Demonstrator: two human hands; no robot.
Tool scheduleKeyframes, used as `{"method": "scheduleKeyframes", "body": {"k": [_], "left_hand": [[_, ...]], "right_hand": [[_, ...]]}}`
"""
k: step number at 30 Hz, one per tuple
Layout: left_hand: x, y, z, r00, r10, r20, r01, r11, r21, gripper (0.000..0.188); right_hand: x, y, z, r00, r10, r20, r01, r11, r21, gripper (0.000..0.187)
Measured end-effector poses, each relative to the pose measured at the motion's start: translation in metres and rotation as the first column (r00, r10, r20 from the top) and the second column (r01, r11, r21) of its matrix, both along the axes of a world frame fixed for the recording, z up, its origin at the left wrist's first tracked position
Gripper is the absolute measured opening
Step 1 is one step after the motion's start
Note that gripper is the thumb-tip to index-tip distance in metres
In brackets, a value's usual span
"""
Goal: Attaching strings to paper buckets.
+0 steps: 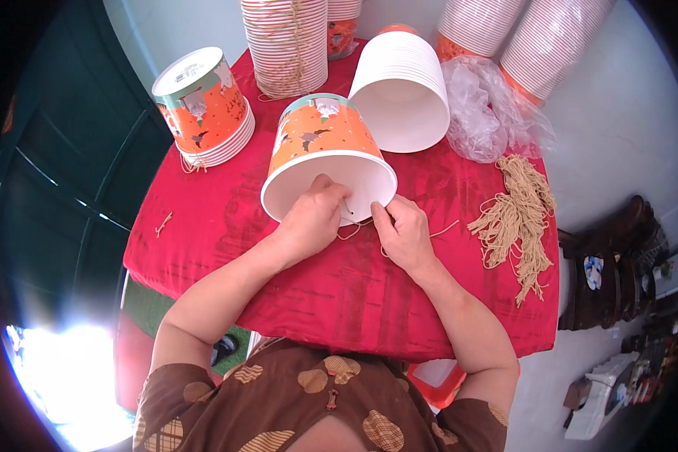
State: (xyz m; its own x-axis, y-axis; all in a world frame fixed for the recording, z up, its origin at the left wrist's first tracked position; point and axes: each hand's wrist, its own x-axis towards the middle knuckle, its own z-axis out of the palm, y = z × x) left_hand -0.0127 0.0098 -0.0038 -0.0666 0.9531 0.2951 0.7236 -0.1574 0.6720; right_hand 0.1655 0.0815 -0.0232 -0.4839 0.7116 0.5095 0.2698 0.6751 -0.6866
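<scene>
Bucket (328, 154) tilted, orange-printed outside, plain white inside.

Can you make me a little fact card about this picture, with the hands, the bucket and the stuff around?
Main thing: orange bucket, tipped, open mouth facing the person
Left hand: fingers inside the bucket's mouth, by a thin cord
Right hand: gripping the bucket's rim
To the left: upside-down bucket stack
Behind: white bucket stack on its side
To the right: tan cord bundle, clear plastic bag
Underneath: red cloth
</scene>
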Motion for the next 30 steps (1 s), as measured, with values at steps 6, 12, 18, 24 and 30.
{"method": "scheduleKeyframes", "body": {"k": [6, 12, 18, 24, 30], "left_hand": [[0.002, 0.001, 0.003, 0.998, 0.004, -0.068, -0.002, 1.000, 0.029, 0.032], [-0.001, 0.005, -0.003, 0.995, -0.004, -0.099, 0.005, 1.000, 0.012, 0.016], [-0.001, 0.005, -0.006, 0.997, 0.007, -0.082, -0.003, 0.998, 0.056, 0.006], [-0.001, 0.004, -0.005, 0.996, -0.001, -0.091, 0.005, 0.999, 0.051, 0.005], [-0.002, 0.003, -0.004, 0.996, -0.020, -0.091, 0.025, 0.998, 0.057, 0.006]], "right_hand": [[0.000, 0.001, 0.000, 1.000, 0.014, 0.008, -0.014, 1.000, 0.016, 0.019], [0.002, -0.001, 0.006, 0.999, 0.029, 0.046, -0.030, 0.999, 0.028, 0.015], [0.007, -0.002, 0.004, 0.977, 0.076, 0.200, -0.107, 0.983, 0.147, 0.012], [0.017, 0.002, 0.012, 0.931, 0.138, 0.338, -0.212, 0.958, 0.193, 0.008], [0.033, 0.027, 0.023, 0.921, -0.198, 0.335, 0.019, 0.882, 0.470, 0.009]]}}
